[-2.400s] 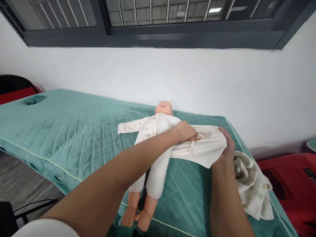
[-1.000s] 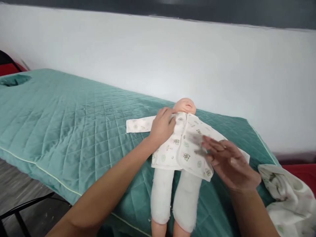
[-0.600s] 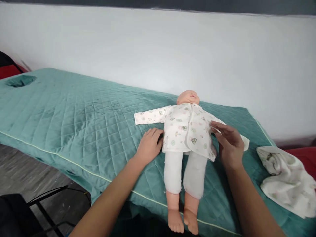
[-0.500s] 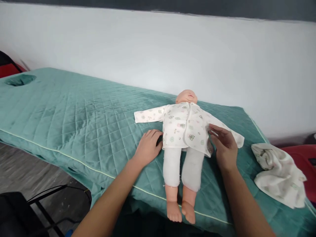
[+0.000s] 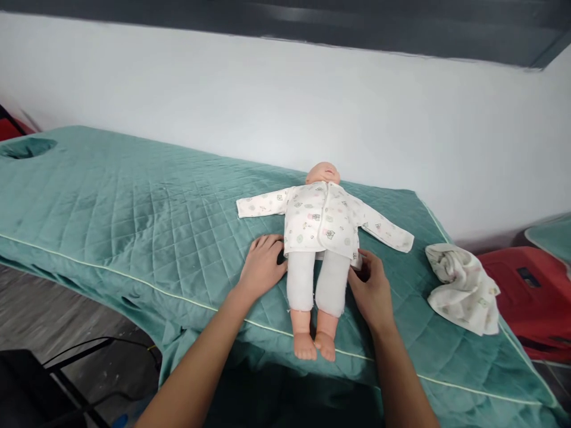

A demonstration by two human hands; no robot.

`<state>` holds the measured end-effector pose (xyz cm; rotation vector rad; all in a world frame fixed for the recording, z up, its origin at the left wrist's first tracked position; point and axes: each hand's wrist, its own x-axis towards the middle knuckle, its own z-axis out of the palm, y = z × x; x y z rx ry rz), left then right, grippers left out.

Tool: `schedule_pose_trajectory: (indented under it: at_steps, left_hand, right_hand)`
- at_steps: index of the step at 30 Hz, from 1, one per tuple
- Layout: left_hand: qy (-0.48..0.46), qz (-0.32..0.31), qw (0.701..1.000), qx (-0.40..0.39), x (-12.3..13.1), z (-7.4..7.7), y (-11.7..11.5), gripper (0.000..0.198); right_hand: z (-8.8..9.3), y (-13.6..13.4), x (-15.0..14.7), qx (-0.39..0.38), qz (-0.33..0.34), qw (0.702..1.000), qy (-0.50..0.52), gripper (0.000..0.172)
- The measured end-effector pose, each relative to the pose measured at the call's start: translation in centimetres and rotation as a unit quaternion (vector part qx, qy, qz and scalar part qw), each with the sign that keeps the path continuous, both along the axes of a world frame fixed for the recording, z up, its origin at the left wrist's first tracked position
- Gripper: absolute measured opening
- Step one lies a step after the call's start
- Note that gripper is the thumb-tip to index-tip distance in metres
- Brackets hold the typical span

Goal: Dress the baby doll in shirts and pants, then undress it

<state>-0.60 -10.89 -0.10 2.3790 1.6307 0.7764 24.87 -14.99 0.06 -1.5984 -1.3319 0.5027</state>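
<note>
Green quilting (image 5: 156, 205) bears a doll (image 5: 322, 173), left grip (image 5: 264, 263) parted, right grip (image 5: 373, 289) pinching its white, sparsely patterned jacket (image 5: 322, 221).

No text, brand, number or sign can be read. Small coloured prints (image 5: 329, 234) on the white long-sleeved fabric jacket (image 5: 307, 229) and the crumpled white patterned cloth (image 5: 466, 291) are too tiny to make out as lettering.

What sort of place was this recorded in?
Perhaps a treatment or training room: a baby doll in a printed jacket lies on a quilted green bed with a hollow near its left end.
</note>
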Motion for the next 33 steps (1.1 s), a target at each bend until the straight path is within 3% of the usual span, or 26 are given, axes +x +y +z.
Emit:
schedule_pose_trajectory:
  at_steps: [6, 9, 13, 16, 19, 21, 23, 26, 28, 30, 33]
  left_hand:
    - [-0.051, 0.031, 0.998, 0.016, 0.5, -0.3, -0.3, 0.016]
    - [-0.112, 0.044, 0.993, 0.020, -0.1, -0.6, -0.9, 0.015]
    - [-0.105, 0.030, 0.994, 0.019, -0.6, -0.8, -1.6, 0.014]
    - [-0.127, 0.026, 0.992, 0.012, -0.6, -0.7, -1.9, 0.016]
    - [-0.237, 0.024, 0.971, -0.004, -0.8, -0.7, -1.8, 0.011]
    - [-0.350, 0.023, 0.936, -0.031, -1.0, -0.6, -1.6, 0.010]
    - [-0.478, 0.016, 0.874, -0.084, -1.1, -0.2, -1.1, 0.016]
    - [-0.657, -0.002, 0.729, -0.191, -0.7, 0.8, 0.6, 0.024]
    - [-0.721, -0.007, 0.642, -0.262, -0.1, 1.6, 2.2, 0.027]
    - [-0.738, -0.005, 0.592, -0.325, 1.0, 2.2, 4.1, 0.030]
    - [-0.746, -0.011, 0.542, -0.386, 2.8, 2.8, 6.8, 0.032]
  right_hand:
    - [0.4, 0.5, -0.5, -0.015, -0.063, 0.997, -0.045, 0.040]
    - [0.3, -0.2, -0.4, -0.025, -0.069, 0.995, -0.066, 0.036]
    - [0.3, -1.2, 0.4, -0.059, -0.067, 0.993, -0.081, 0.036]
    - [0.4, -1.7, 1.6, -0.075, -0.019, 0.997, -0.027, 0.039]
    - [0.6, -1.8, 3.1, -0.063, 0.050, 0.992, 0.097, 0.043]
    - [0.9, -1.4, 4.1, -0.050, 0.066, 0.972, 0.219, 0.040]
    - [1.2, -0.3, 4.9, -0.057, 0.086, 0.940, 0.326, 0.030]
    - [1.9, 2.7, 5.4, -0.095, 0.132, 0.911, 0.378, 0.022]
    - [2.2, 5.2, 4.9, -0.125, 0.152, 0.903, 0.382, 0.029]
    - [2.4, 7.7, 3.9, -0.150, 0.167, 0.886, 0.406, 0.037]
    - [2.3, 10.7, 1.8, -0.147, 0.147, 0.874, 0.440, 0.039]
